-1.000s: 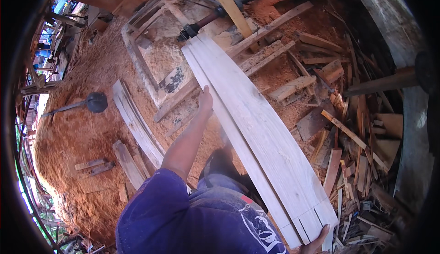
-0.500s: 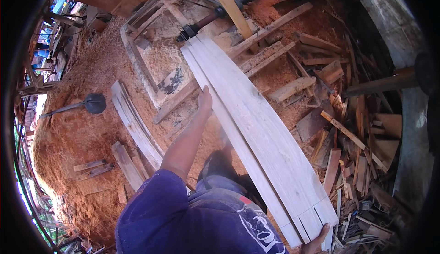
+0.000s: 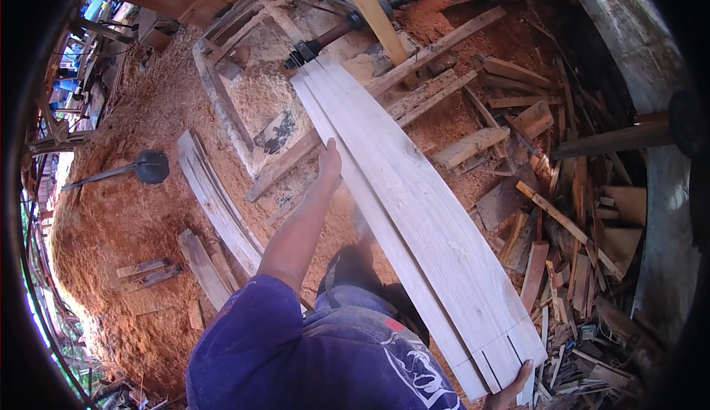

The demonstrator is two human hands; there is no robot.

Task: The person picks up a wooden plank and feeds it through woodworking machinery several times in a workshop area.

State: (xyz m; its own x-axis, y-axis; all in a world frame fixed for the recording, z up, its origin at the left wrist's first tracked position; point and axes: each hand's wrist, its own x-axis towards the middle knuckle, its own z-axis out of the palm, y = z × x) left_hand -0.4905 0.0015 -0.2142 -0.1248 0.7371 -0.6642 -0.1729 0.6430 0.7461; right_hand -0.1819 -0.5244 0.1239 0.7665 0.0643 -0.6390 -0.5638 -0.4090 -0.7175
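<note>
- Slanting away from the body, the pale board (image 3: 414,203) has its long axis running from near right to far left
- Its far end lies just beside the dark metal shaft (image 3: 329,38); whether they touch, I cannot tell
- The left hand (image 3: 330,164) is on the board's left long edge, thumb along the side, seemingly gripping it, fingers hidden; of the two it is much nearer the shaft
- The right hand (image 3: 509,393) holds the near end, by the marked lines, one digit over the edge, the rest hidden
- So the board lies ahead of the right hand and to the right of the left hand, above the sawdust (image 3: 159,214)
</note>
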